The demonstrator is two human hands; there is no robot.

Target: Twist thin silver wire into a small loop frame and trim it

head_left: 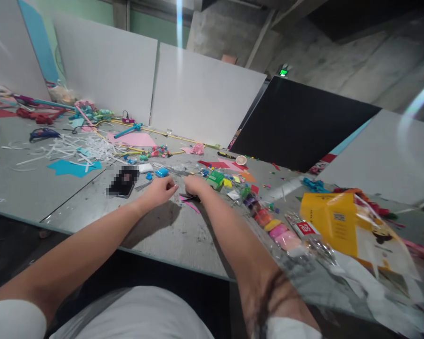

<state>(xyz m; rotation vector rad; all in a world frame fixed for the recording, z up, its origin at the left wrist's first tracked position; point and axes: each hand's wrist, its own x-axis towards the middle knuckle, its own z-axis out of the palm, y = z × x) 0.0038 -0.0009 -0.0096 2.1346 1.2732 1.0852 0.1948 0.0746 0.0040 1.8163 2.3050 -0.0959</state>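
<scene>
My left hand (159, 189) is raised just over the grey table, its fingers curled together; whatever they may pinch is too small to make out. A short way to its right, my right hand (195, 185) is closed, with the fingertips mostly hidden from me. Dark scissors (191, 198) and a thin pink paper scrap (191, 205) lie right below the right hand. Beyond the left hand are a blue clay-like lump (161, 172) and a white block (146, 168). A phone (126, 182) with a blurred screen lies to its left.
Right of my hands are a green box (215, 179), a row of coloured clay packs (277, 230) and a yellow package (327, 219). White paper strips (88, 147) and a blue paper cutout (72, 168) lie leftward. White panels (205, 94) stand behind the table (155, 240).
</scene>
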